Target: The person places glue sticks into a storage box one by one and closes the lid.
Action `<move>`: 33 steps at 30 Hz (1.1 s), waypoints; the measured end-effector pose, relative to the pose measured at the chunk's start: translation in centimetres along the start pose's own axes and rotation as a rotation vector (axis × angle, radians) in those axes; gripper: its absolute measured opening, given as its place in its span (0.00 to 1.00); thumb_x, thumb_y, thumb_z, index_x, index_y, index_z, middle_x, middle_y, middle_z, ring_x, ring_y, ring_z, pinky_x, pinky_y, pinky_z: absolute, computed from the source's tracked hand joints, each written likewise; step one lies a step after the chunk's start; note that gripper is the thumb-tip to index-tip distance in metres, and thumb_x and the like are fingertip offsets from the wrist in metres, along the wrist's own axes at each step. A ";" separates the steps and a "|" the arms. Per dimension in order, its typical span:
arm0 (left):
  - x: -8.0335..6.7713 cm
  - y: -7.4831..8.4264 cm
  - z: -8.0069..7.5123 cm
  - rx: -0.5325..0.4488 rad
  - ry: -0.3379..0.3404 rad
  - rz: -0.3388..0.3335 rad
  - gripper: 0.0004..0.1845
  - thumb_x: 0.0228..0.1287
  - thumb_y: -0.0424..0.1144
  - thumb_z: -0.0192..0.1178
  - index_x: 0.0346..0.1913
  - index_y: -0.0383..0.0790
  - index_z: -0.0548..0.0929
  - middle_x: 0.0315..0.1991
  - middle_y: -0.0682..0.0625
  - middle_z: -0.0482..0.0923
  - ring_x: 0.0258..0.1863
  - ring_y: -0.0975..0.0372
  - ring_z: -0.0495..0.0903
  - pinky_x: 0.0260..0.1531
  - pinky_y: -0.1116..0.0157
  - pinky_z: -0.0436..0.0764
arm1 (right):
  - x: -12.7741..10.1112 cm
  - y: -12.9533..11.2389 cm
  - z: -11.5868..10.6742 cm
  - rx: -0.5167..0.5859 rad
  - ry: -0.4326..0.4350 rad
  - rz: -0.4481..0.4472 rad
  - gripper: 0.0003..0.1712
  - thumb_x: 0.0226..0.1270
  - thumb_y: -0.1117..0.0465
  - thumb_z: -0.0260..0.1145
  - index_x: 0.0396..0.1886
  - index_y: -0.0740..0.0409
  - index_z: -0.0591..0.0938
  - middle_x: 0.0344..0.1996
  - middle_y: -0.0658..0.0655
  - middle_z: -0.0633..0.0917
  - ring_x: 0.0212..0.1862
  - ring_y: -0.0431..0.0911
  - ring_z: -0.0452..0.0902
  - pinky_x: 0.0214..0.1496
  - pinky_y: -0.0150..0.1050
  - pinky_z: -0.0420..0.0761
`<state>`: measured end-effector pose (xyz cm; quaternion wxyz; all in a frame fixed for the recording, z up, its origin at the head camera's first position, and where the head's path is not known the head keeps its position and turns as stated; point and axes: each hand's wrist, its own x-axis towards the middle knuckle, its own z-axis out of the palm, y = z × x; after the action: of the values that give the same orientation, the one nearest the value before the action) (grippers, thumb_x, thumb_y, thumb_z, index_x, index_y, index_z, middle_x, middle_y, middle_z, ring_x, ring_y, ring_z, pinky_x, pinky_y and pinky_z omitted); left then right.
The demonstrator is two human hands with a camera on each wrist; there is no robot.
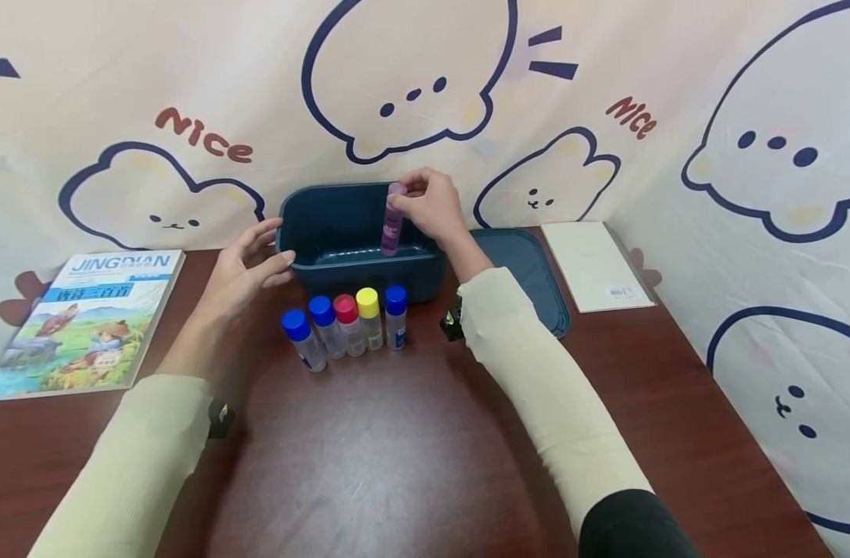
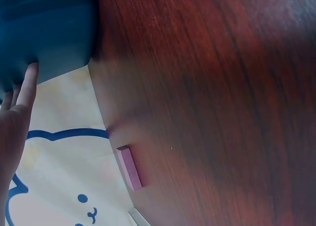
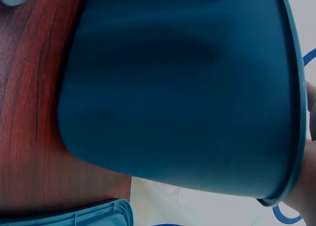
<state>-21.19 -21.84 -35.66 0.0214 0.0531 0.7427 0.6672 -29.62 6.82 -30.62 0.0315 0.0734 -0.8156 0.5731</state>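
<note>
A: Where is the purple bottle (image 1: 393, 221) at this moment?

B: It is held upright over the open blue bin (image 1: 306, 267), near the bin's right side, with its lower end already below the rim. It is pinched at the cap by the fingertips of the right hand (image 1: 431, 203), which are curled round the top.

A: And the left hand (image 1: 246, 263)?

B: Its fingers are kept straight and loosely spread. The thumb is laid against the bin's left wall, as the left wrist view also shows. Nothing is gripped.

A: How is this step best handled?

B: As a judgement, the bottle should be kept vertical and lowered gently to the floor of the bin before it is released, while the bin is steadied from the left.

A: What lies around?

B: Five capped bottles (image 1: 348, 322) are lined up just near of the bin: three blue, one red, one yellow. A blue lid (image 1: 529, 271) is laid to the right, a white booklet (image 1: 595, 265) beyond it, and a picture book (image 1: 83, 322) at far left on the brown table (image 1: 397, 449).
</note>
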 end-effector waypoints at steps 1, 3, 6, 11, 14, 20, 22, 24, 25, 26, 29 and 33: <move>0.0 0.0 0.0 0.000 0.000 0.001 0.40 0.69 0.44 0.66 0.79 0.48 0.59 0.77 0.40 0.58 0.66 0.48 0.72 0.51 0.65 0.81 | 0.1 0.0 0.1 0.001 -0.001 0.006 0.17 0.70 0.63 0.70 0.55 0.63 0.80 0.49 0.60 0.81 0.49 0.49 0.78 0.53 0.35 0.83; 0.0 0.0 -0.1 0.004 -0.003 0.002 0.40 0.69 0.44 0.66 0.79 0.48 0.59 0.77 0.40 0.58 0.66 0.48 0.72 0.51 0.65 0.81 | 0.2 0.0 0.3 -0.007 0.000 0.019 0.17 0.70 0.62 0.70 0.55 0.63 0.80 0.50 0.60 0.82 0.49 0.48 0.79 0.54 0.35 0.82; 0.0 0.0 -0.1 -0.011 -0.006 0.008 0.40 0.70 0.43 0.66 0.79 0.48 0.59 0.77 0.39 0.58 0.65 0.50 0.73 0.50 0.66 0.81 | 0.5 0.0 0.5 -0.029 0.006 0.033 0.18 0.70 0.62 0.70 0.56 0.62 0.81 0.51 0.59 0.83 0.50 0.48 0.79 0.55 0.34 0.82; 0.1 0.1 -0.2 -0.058 -0.009 0.015 0.39 0.69 0.41 0.66 0.79 0.47 0.60 0.77 0.39 0.58 0.60 0.58 0.77 0.49 0.67 0.82 | 1.0 0.1 0.5 -0.046 0.003 0.044 0.18 0.70 0.63 0.70 0.57 0.60 0.82 0.52 0.58 0.84 0.51 0.47 0.79 0.56 0.33 0.81; 0.1 0.1 -0.2 -0.060 -0.006 0.016 0.39 0.69 0.42 0.66 0.79 0.47 0.60 0.77 0.39 0.58 0.59 0.59 0.77 0.49 0.68 0.81 | 1.2 0.1 0.6 -0.046 -0.008 0.054 0.18 0.70 0.64 0.70 0.57 0.60 0.82 0.52 0.58 0.84 0.51 0.48 0.79 0.57 0.34 0.80; 0.2 0.3 -0.2 -0.018 -0.002 0.008 0.39 0.69 0.44 0.66 0.79 0.49 0.60 0.77 0.41 0.59 0.64 0.54 0.75 0.49 0.68 0.82 | 1.4 0.0 0.6 -0.073 -0.039 0.074 0.18 0.70 0.64 0.70 0.57 0.60 0.83 0.52 0.58 0.84 0.51 0.48 0.79 0.57 0.36 0.80; 0.3 0.3 -0.2 0.001 -0.004 0.009 0.39 0.69 0.45 0.66 0.79 0.49 0.60 0.77 0.41 0.59 0.65 0.52 0.74 0.49 0.68 0.82 | 1.5 0.0 0.6 -0.081 -0.045 0.079 0.18 0.70 0.65 0.70 0.57 0.60 0.83 0.51 0.58 0.84 0.51 0.48 0.79 0.58 0.36 0.80; 0.3 0.3 -0.2 -0.002 -0.007 0.007 0.40 0.69 0.45 0.66 0.79 0.49 0.60 0.77 0.41 0.58 0.65 0.51 0.73 0.50 0.67 0.82 | 1.5 0.0 0.6 -0.092 -0.050 0.079 0.18 0.70 0.65 0.70 0.57 0.61 0.83 0.51 0.58 0.84 0.51 0.48 0.79 0.58 0.36 0.80; 0.2 0.3 -0.2 0.000 -0.010 0.007 0.40 0.70 0.45 0.66 0.79 0.49 0.59 0.77 0.40 0.58 0.65 0.51 0.73 0.50 0.66 0.81 | 1.5 0.0 0.7 -0.100 -0.055 0.080 0.18 0.70 0.65 0.70 0.57 0.61 0.83 0.51 0.58 0.84 0.51 0.48 0.78 0.58 0.37 0.79; 0.2 0.2 -0.2 0.004 -0.013 0.007 0.40 0.70 0.45 0.66 0.79 0.49 0.59 0.77 0.40 0.58 0.66 0.50 0.72 0.50 0.66 0.81 | 1.4 0.1 0.7 -0.108 -0.060 0.080 0.18 0.70 0.65 0.70 0.57 0.61 0.83 0.51 0.58 0.84 0.51 0.49 0.78 0.58 0.37 0.79; 0.1 0.0 -0.2 0.007 -0.018 0.004 0.40 0.70 0.44 0.65 0.80 0.49 0.58 0.77 0.40 0.58 0.67 0.48 0.71 0.50 0.65 0.81 | 1.3 0.1 0.8 -0.122 -0.076 0.083 0.17 0.70 0.66 0.70 0.57 0.62 0.83 0.50 0.59 0.84 0.51 0.50 0.77 0.59 0.39 0.79; 0.0 -0.2 -0.3 0.019 -0.019 0.009 0.40 0.71 0.45 0.65 0.80 0.49 0.58 0.77 0.40 0.58 0.68 0.46 0.70 0.50 0.66 0.81 | 1.3 0.2 0.9 -0.128 -0.088 0.086 0.18 0.69 0.67 0.70 0.57 0.63 0.82 0.50 0.59 0.83 0.51 0.50 0.77 0.59 0.39 0.79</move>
<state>-21.21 -22.12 -35.79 0.0252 0.0629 0.7486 0.6596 -30.90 5.93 -30.92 -0.0241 0.0613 -0.8536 0.5168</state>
